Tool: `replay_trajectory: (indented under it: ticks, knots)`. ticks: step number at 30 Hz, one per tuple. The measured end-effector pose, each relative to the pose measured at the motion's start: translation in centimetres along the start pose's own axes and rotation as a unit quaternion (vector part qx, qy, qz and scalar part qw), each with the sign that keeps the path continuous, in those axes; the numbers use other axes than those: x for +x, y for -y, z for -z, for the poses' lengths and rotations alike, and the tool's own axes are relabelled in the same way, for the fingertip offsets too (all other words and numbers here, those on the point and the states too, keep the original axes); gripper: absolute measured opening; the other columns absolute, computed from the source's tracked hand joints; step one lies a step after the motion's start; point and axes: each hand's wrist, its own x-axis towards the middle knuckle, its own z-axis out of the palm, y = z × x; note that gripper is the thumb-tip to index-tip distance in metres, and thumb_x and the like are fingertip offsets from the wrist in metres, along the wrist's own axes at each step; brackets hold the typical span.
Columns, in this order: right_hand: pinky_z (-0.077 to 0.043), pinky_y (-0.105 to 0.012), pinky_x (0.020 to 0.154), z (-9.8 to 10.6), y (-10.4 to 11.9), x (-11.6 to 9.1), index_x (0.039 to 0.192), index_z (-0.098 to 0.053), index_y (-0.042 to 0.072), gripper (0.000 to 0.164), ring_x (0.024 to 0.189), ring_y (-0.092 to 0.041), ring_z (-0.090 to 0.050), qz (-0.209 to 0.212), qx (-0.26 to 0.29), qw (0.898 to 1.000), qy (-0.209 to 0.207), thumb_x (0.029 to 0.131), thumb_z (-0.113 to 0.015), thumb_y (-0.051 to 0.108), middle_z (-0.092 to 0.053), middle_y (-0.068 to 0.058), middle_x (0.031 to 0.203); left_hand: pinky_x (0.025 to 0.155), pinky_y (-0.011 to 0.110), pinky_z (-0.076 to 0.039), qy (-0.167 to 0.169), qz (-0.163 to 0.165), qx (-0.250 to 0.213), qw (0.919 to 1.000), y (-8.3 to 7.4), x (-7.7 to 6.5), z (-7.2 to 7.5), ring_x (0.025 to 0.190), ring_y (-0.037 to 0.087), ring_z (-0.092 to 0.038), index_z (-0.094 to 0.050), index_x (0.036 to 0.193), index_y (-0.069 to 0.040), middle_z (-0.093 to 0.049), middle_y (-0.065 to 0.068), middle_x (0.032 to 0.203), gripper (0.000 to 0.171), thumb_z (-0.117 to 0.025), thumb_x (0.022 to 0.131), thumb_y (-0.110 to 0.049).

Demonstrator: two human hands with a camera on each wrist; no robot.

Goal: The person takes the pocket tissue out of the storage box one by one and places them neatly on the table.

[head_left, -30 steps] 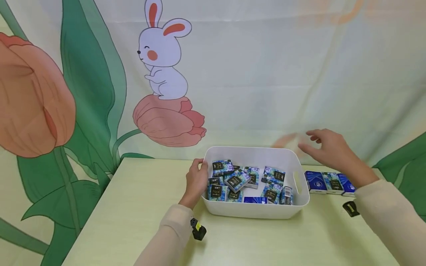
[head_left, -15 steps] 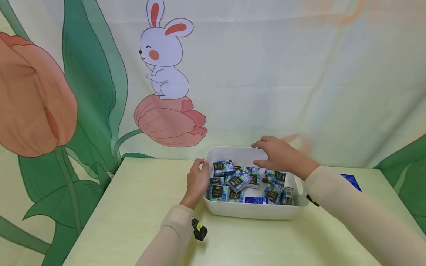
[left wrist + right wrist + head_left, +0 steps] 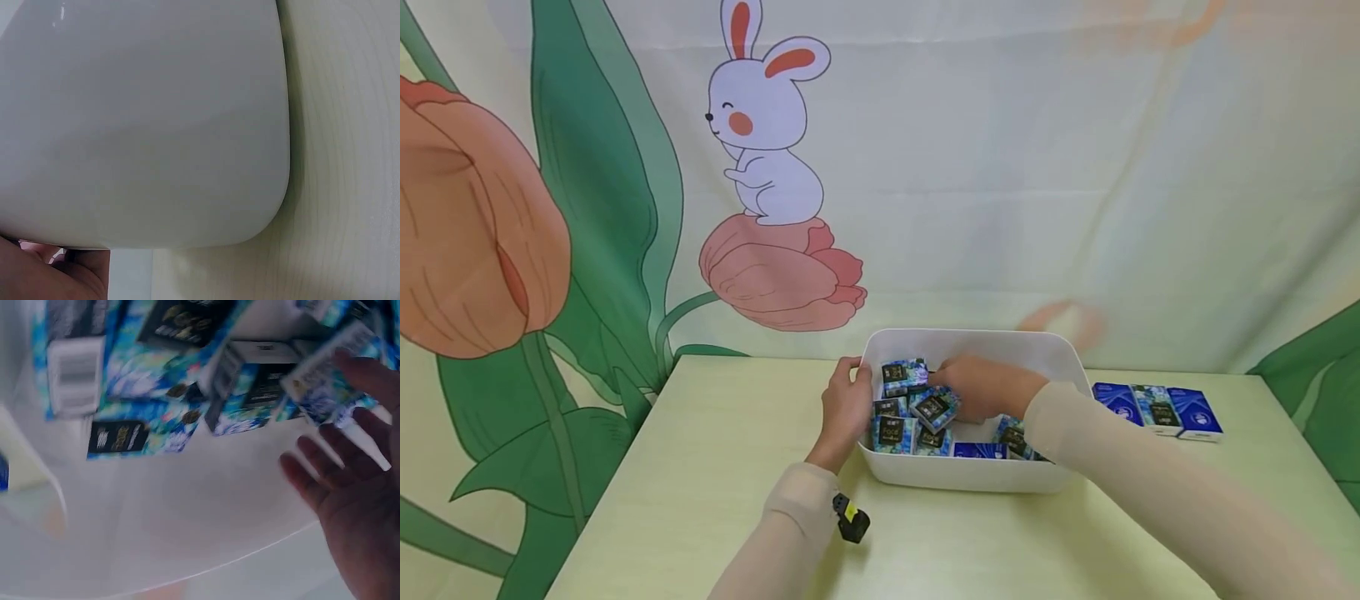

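In the head view, my left hand [image 3: 844,408] grips the left end of a white plastic open basket [image 3: 962,473] on the pale wood-grain table [image 3: 737,467]. My right hand [image 3: 981,385] reaches inside, among small blue-green floral cardboard packs [image 3: 892,433] heaped mostly toward the left; a plain dark-blue pack [image 3: 980,451] lies by the front wall. Right of the basket, a touching row of three packs [image 3: 1157,410] runs blue, floral, blue.

In the left wrist view, the basket's smooth wall fills most of the frame, my left hand at its lower corner.

In the right wrist view, my right fingers are loosely extended, thumb apart, at a tilted floral pack [image 3: 312,381]; I cannot tell whether they touch it.
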Motion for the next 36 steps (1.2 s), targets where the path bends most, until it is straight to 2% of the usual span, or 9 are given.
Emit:
replay_trajectory:
  ticks: [4,6,11,16,22,25,29,32,36]
  knots:
    - [-0.047,-0.043,0.100,-0.7,0.0,0.0,0.135,-0.061,0.001,0.054,0.114,-0.033,-0.061,0.004,-0.022,1.000,0.001,0.087,-0.080,0.014,-0.065,-0.017,0.122,0.079,0.048,-0.051,0.004,-0.004,-0.003,1.0000,-0.4,-0.2,-0.2,0.104,0.033,-0.058,-0.057,0.133,-0.012,-0.062,0.015,0.126,0.037,-0.044,0.106,-0.035]
    - [-0.050,-0.042,0.096,-0.8,0.1,-0.2,0.133,-0.062,0.002,0.052,0.106,-0.031,-0.063,-0.001,-0.043,0.999,-0.004,0.087,-0.081,0.017,-0.065,-0.015,0.113,0.083,0.049,-0.050,0.003,-0.008,-0.003,1.0000,-0.5,-0.2,-0.3,0.105,0.033,-0.057,-0.057,0.132,-0.012,-0.062,0.015,0.126,0.037,-0.044,0.106,-0.034]
    - [-0.053,-0.040,0.088,-0.5,0.1,-0.5,0.127,-0.066,0.003,0.051,0.095,-0.025,-0.062,-0.050,-0.039,0.998,0.008,0.082,-0.084,0.016,-0.064,-0.010,0.104,0.088,0.053,-0.047,0.002,-0.017,-0.003,0.9999,-0.4,-0.2,-0.5,0.105,0.033,-0.057,-0.058,0.132,-0.011,-0.063,0.016,0.125,0.036,-0.044,0.106,-0.032]
    - [-0.054,-0.039,0.081,1.5,-0.4,-1.8,0.113,-0.070,0.002,0.045,0.088,-0.022,-0.061,-0.096,-0.003,0.995,0.005,0.078,-0.085,0.027,-0.065,-0.006,0.099,0.095,0.056,-0.045,0.001,-0.011,-0.001,0.9999,-0.1,-0.1,-0.4,0.110,0.034,-0.056,-0.057,0.134,-0.011,-0.062,0.016,0.129,0.038,-0.043,0.106,-0.033]
    - [-0.052,-0.041,0.074,4.8,-2.1,-5.8,0.124,-0.066,-0.004,0.054,0.084,-0.022,-0.060,-0.104,0.008,0.992,-0.064,0.083,-0.075,0.032,-0.066,-0.013,0.108,0.096,0.056,-0.045,-0.005,-0.003,-0.001,1.0000,0.0,0.1,-0.2,0.112,0.034,-0.055,-0.057,0.133,-0.011,-0.061,0.016,0.131,0.038,-0.044,0.106,-0.034]
    - [-0.050,-0.042,0.071,6.3,-3.4,-8.4,0.127,-0.063,-0.008,0.060,0.081,-0.024,-0.057,-0.138,0.019,0.983,-0.117,0.084,-0.072,0.033,-0.065,-0.017,0.107,0.092,0.054,-0.046,-0.006,0.002,0.001,1.0000,0.1,0.2,0.0,0.110,0.034,-0.055,-0.057,0.133,-0.011,-0.060,0.016,0.132,0.038,-0.044,0.106,-0.034]
    - [-0.051,-0.045,0.071,7.4,-5.8,-12.4,0.127,-0.061,-0.012,0.064,0.084,-0.030,-0.058,-0.201,0.037,0.964,-0.168,0.084,-0.072,0.033,-0.064,-0.023,0.106,0.087,0.051,-0.048,-0.006,0.008,0.001,1.0000,0.1,0.2,0.3,0.108,0.034,-0.055,-0.056,0.135,-0.012,-0.060,0.016,0.132,0.039,-0.043,0.106,-0.035]
    - [-0.052,-0.048,0.069,6.8,-8.3,-15.4,0.126,-0.059,-0.015,0.067,0.086,-0.034,-0.059,-0.249,0.050,0.949,-0.185,0.085,-0.073,0.036,-0.064,-0.027,0.104,0.085,0.049,-0.049,-0.004,0.011,-0.001,0.9999,0.2,0.2,0.4,0.106,0.034,-0.055,-0.055,0.136,-0.012,-0.060,0.016,0.131,0.040,-0.042,0.107,-0.036]
    - [-0.052,-0.056,0.073,4.2,-12.3,-19.9,0.126,-0.053,-0.022,0.074,0.091,-0.044,-0.059,-0.320,0.079,0.928,-0.173,0.088,-0.070,0.040,-0.061,-0.036,0.108,0.081,0.047,-0.050,0.003,0.010,-0.001,0.9999,0.2,0.2,0.3,0.106,0.034,-0.055,-0.054,0.137,-0.012,-0.059,0.016,0.131,0.040,-0.042,0.107,-0.035]
